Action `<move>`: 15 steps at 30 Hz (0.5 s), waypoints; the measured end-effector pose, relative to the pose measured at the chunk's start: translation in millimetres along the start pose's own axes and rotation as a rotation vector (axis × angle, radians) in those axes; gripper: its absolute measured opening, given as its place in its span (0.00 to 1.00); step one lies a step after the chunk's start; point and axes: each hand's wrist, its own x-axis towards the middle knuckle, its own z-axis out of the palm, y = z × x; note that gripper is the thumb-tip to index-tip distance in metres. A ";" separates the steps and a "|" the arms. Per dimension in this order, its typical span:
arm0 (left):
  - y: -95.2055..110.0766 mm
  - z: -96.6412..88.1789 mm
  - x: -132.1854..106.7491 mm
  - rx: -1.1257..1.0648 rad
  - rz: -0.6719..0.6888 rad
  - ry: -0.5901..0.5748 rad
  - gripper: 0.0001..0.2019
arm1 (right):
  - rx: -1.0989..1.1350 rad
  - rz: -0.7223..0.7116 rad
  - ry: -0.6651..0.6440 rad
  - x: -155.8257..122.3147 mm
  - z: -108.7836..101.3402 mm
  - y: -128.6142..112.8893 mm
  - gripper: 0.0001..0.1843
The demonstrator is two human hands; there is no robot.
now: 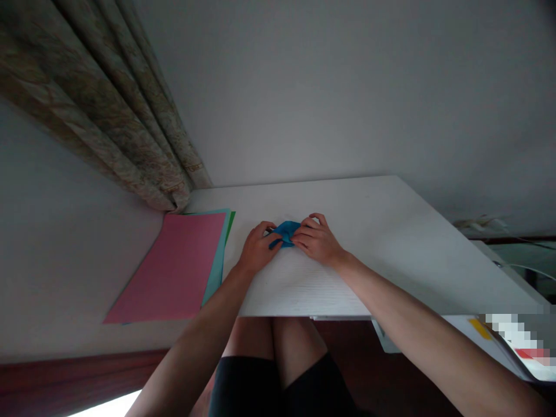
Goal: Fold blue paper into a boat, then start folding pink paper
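A small piece of folded blue paper (287, 227) lies on the white table, between my two hands. My left hand (259, 246) grips its left side, thumb on the near edge and fingers curled at the far edge. From the right, my right hand (319, 238) pinches the paper with thumb and fingertips, covering its right end. Creases and a raised fold show in the middle of the paper. Parts of it are hidden under the fingers of both hands.
Pink paper sheets (174, 266) lie at the table's left side, with light blue sheets (216, 272) and a green sheet (231, 223) beneath. A patterned curtain (130, 127) hangs behind them. The white table (360, 214) meets the wall. Cables (482, 223) run at the right.
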 end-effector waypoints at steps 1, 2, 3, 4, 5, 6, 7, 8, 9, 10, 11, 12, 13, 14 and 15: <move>0.3 0.1 0.5 0.060 0.005 -0.016 0.05 | 0.005 0.006 -0.006 0.0 0.6 0.2 0.11; 0.9 0.1 1.0 0.117 0.010 -0.029 0.05 | 0.005 0.016 -0.017 0.0 1.1 0.4 0.11; 1.8 -0.1 1.7 0.166 0.014 -0.038 0.05 | 0.000 0.028 -0.025 0.0 1.4 0.6 0.11; 3.0 -0.4 2.3 0.203 0.012 -0.043 0.05 | -0.011 0.043 -0.030 0.0 1.5 0.7 0.10; 4.4 -0.9 3.0 0.229 0.006 -0.042 0.05 | -0.028 0.058 -0.030 0.2 1.3 0.6 0.09; 6.0 -1.5 3.7 0.245 -0.003 -0.035 0.05 | -0.048 0.074 -0.025 0.5 0.8 0.3 0.09; 7.4 -2.3 4.3 0.254 -0.016 -0.021 0.06 | -0.066 0.088 -0.020 0.9 0.1 -0.2 0.10; 8.7 -3.1 4.9 0.258 -0.033 -0.003 0.06 | -0.080 0.101 -0.017 1.5 -0.9 -0.9 0.11; 9.5 -4.0 5.5 0.257 -0.057 0.024 0.05 | -0.089 0.116 -0.015 2.2 -2.0 -1.8 0.12; 10.0 -5.0 6.0 0.251 -0.092 0.064 0.03 | -0.093 0.136 -0.014 2.9 -3.0 -2.8 0.13; 10.0 -6.0 6.4 0.235 -0.137 0.120 0.02 | -0.093 0.162 -0.015 3.6 -4.0 -3.7 0.14; 9.6 -7.0 6.8 0.208 -0.189 0.185 0.02 | -0.090 0.195 -0.018 4.1 -4.9 -4.3 0.14; 9.1 -8.0 7.0 0.173 -0.235 0.246 0.04 | -0.086 0.232 -0.021 4.6 -5.7 -4.6 0.14; 8.7 -8.9 7.2 0.135 -0.261 0.290 0.06 | -0.080 0.271 -0.028 5.1 -6.4 -4.4 0.14; 8.5 -9.6 7.2 0.102 -0.263 0.305 0.07 | -0.075 0.309 -0.038 5.6 -7.4 -3.9 0.14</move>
